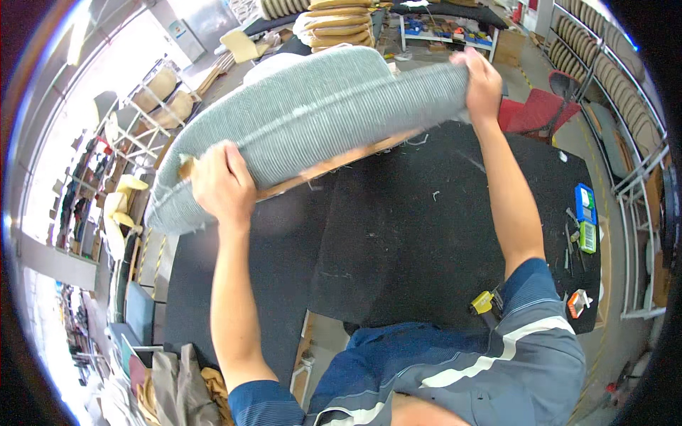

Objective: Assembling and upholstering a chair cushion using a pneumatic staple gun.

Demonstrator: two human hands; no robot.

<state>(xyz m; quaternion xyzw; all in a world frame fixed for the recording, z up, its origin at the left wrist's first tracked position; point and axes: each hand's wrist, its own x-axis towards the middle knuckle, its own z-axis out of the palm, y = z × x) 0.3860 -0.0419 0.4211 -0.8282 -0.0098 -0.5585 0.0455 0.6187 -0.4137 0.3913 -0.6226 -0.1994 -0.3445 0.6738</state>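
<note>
I hold a large seat cushion (pixel 305 121) covered in grey-green ribbed fabric, lifted above a black work table (pixel 398 234) and tilted. Its wooden underside shows along the lower edge. My left hand (pixel 222 183) grips the cushion's lower left edge. At the upper right corner, my right hand (pixel 483 84) grips its far edge. Loose threads hang from the fabric border.
Blue and green small boxes (pixel 585 216) and hand tools lie at the table's right edge, with an orange-white tool (pixel 577 303) and a yellow tape measure (pixel 483 302) near me. Stacked tan cushions (pixel 339 21) stand behind, racks at left and right, and a red chair (pixel 536 110).
</note>
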